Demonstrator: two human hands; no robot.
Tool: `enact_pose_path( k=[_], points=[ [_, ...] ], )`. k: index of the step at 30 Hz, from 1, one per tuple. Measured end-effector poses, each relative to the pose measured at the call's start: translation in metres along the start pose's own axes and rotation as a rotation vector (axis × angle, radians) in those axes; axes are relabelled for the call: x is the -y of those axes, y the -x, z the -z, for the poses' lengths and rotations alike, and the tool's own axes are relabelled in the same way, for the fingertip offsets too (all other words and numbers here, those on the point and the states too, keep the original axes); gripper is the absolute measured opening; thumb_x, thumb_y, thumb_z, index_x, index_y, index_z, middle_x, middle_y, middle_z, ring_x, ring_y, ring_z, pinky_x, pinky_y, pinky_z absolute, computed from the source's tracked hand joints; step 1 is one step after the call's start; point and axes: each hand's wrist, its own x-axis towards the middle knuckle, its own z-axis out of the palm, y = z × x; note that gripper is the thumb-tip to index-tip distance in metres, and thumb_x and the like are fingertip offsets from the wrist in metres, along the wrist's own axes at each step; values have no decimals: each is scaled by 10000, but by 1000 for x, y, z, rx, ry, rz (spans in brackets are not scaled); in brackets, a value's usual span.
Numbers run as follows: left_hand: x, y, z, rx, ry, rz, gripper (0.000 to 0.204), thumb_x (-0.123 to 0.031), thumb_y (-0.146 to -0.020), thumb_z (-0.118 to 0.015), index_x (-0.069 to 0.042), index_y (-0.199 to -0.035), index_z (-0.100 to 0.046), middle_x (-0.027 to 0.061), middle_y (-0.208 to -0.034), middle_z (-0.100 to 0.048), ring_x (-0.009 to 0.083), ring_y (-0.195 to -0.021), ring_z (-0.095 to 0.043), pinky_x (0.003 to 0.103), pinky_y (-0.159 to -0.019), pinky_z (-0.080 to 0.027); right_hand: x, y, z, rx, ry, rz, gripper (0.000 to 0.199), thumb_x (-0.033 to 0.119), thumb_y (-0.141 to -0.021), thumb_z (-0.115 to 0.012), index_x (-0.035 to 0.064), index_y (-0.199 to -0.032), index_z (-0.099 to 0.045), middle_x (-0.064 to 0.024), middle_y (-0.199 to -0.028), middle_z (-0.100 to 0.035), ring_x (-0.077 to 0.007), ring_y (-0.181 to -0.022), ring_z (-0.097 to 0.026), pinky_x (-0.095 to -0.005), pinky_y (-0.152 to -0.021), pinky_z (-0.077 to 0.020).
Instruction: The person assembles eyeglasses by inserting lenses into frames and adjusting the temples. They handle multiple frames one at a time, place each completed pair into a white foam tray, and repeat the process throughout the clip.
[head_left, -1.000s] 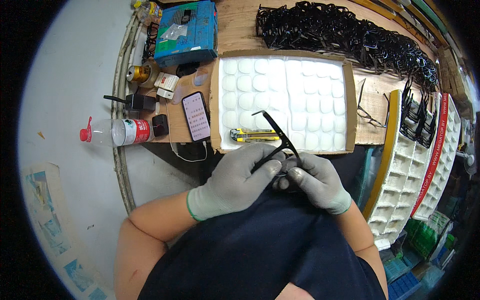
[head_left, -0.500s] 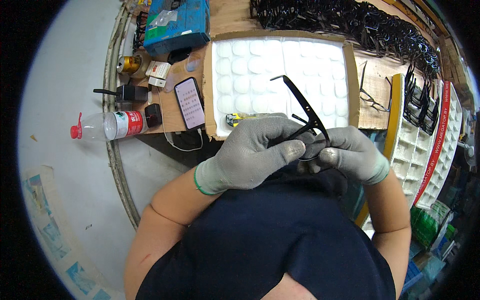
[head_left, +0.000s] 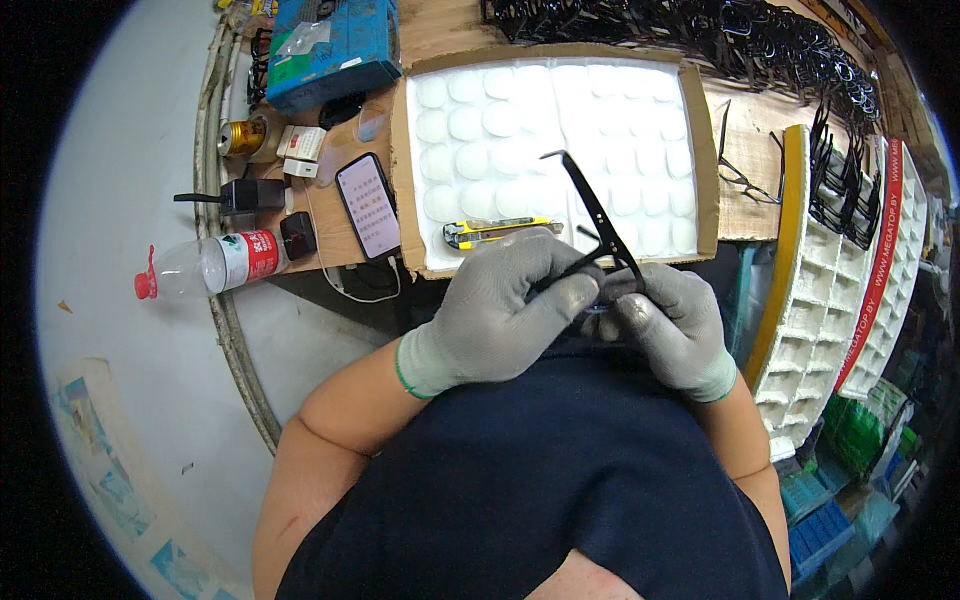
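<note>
Grey-gloved, our left hand [head_left: 497, 318] and right hand [head_left: 675, 330] both pinch black glasses [head_left: 598, 240] tight; fingers hide the lenses, so we can't make them out.

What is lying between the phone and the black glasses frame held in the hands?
In the head view, a yellow utility knife lies between the phone and the black glasses frame, on the white tray.

The single head camera looked steeply down from close above the hands [head_left: 580, 310] at frame centre, facing the bench [head_left: 440, 30] along the upper edge.
</note>
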Motion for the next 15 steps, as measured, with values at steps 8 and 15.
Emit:
enact_pose_path(
  k=[8, 15],
  points=[
    [-11, -5, 7, 83, 80, 69, 215, -181, -945, -699, 19, -1023, -690, 79, -796, -642, 151, -717, -596, 295, -675, -465, -4, -4, 3, -24, -42, -28, 236, 171, -991, -570, -29, -933, -682, -62, -741, -687, -110, -666, -635, -251, -625, -508],
    [-9, -5, 8, 91, -56, 108, 252, -180, -949, -693, 48, -1051, -662, 115, -812, -674, 168, -712, -643, 305, -653, -505, 3, -9, -10, -133, 147, 76, 193, 141, -971, -615, -35, -957, -692, -76, -734, -684, -129, -641, -635, -274, -606, -503]
  ],
)
